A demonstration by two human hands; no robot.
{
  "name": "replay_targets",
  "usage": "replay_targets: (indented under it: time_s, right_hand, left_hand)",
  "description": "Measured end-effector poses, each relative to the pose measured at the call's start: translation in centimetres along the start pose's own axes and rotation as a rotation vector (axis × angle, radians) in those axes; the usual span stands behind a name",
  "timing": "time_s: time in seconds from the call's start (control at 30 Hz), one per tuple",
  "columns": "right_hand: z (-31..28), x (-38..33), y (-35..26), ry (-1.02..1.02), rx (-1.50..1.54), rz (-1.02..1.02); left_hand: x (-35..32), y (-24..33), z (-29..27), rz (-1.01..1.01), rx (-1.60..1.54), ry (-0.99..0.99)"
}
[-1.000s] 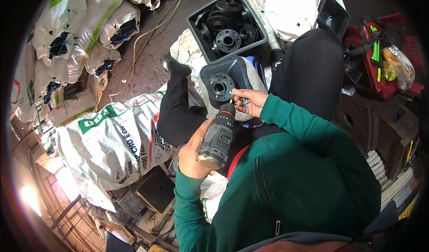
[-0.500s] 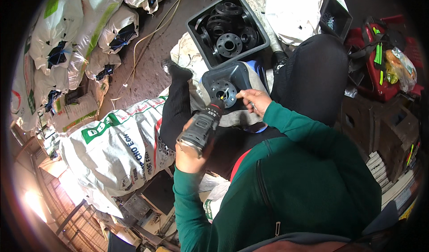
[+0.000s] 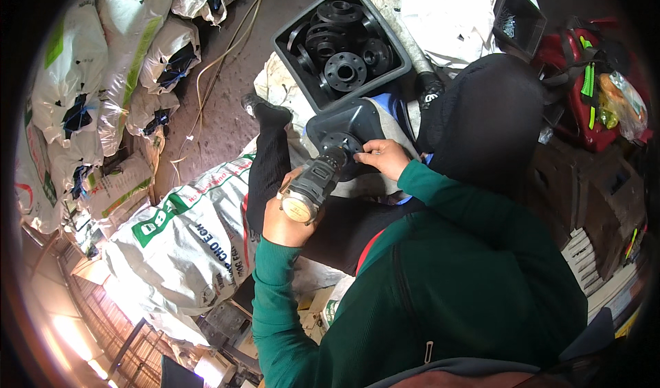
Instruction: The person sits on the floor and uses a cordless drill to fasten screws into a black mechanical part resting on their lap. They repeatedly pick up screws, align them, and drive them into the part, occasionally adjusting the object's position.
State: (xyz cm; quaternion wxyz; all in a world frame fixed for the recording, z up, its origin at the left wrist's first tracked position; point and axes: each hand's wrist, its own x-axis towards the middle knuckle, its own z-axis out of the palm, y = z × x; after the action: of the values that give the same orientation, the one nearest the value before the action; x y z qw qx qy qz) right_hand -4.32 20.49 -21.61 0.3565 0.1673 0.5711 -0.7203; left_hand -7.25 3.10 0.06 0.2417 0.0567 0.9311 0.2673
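Note:
A grey-and-black power drill (image 3: 313, 187) is gripped in my left hand (image 3: 285, 223). It tilts away from me, its chuck end over a round black flange (image 3: 342, 140) with holes. Under that flange is a black plastic tub (image 3: 366, 121) between my legs. My right hand (image 3: 386, 157) is closed, thumb and fingers pinched at the flange's right edge beside the drill's tip; whatever is between the fingertips is hidden. The drill covers much of the flange and the bit.
Just beyond stands a grey crate (image 3: 405, 57) of several black flanges (image 3: 345, 72). White sacks (image 3: 199, 240) lie at left, with a cable (image 3: 227, 58) on the floor. A small dark bin (image 3: 526, 20) and a red container (image 3: 598, 130) are at right.
The drill has tipped to a steeper angle, its back end now facing me, and its front has come down over the flange. My right hand has shifted slightly left, closer to the drill's tip.

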Motion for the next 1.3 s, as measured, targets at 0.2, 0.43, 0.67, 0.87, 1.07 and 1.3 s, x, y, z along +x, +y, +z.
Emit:
replay_targets:
  time_s: [0.2, 0.43, 0.67, 0.87, 1.07, 1.3]
  right_hand:
    - [0.3, 0.9, 0.0, 0.024, -0.08, 0.043]
    - [-0.2, 1.2, -0.1, -0.047, -0.13, 0.059]
    - [-0.6, 1.1, -1.8, -0.069, -0.217, 0.022]
    - [-0.4, 1.4, -0.5, -0.022, -0.267, -0.13]
    - [-1.0, 0.5, -2.1, 0.016, -0.168, -0.111]
    - [2.1, -7.3, -10.2, -0.323, 0.039, -0.185]
  left_hand:
    - [1.4, 1.5, -0.5, -0.129, 0.031, -0.137]
    - [2.2, 0.8, -0.1, -0.163, -0.015, -0.154]
    - [1.1, -0.3, 1.2, -0.143, -0.08, -0.017]
    - [-3.9, -0.5, 1.3, 0.155, -0.016, 0.127]
    - [-14.8, -0.2, 6.2, -0.078, -0.301, 0.162]
    - [-21.7, -4.1, 11.7, -0.077, -0.436, 0.322]
